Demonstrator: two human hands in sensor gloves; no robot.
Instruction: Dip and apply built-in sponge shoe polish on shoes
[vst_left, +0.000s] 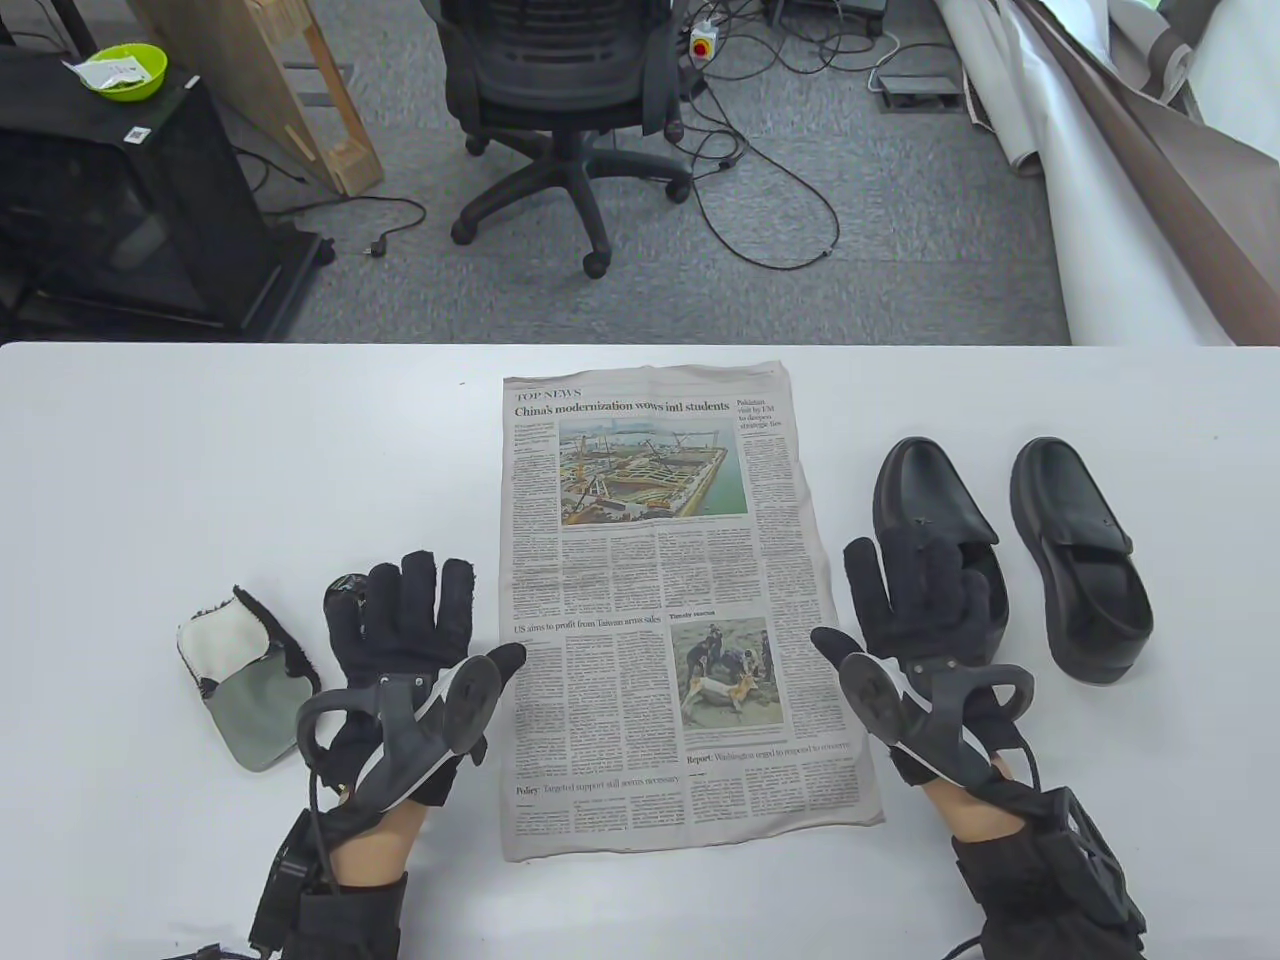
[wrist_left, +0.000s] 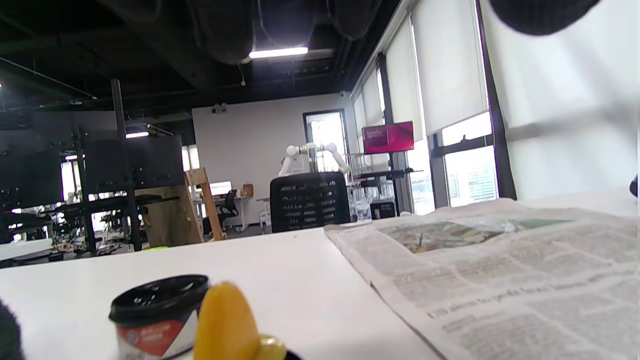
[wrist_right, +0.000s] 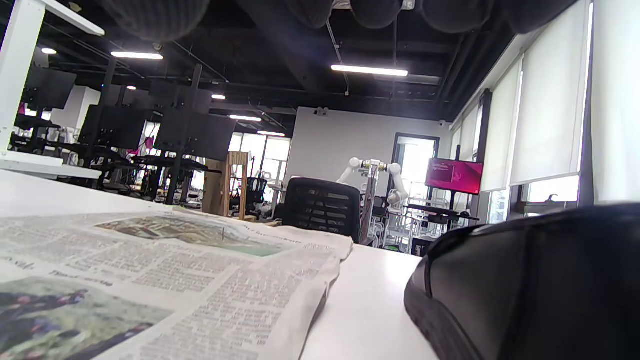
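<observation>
Table view: your left hand (vst_left: 405, 640) and right hand (vst_left: 915, 610) hover spread, holding nothing; printed newspaper sheet (vst_left: 680, 610) shields the white table (vst_left: 200, 450), glossy black leather shoes (vst_left: 1075, 560) alongside.

Two black shoes lie side by side: one shoe (vst_left: 930, 500) under the right hand's (vst_left: 925, 625) fingers, the other shoe (vst_left: 1085, 560) just right. A black-capped polish jar (wrist_left: 155, 315) stands upright under the left hand (vst_left: 405, 650).
</observation>
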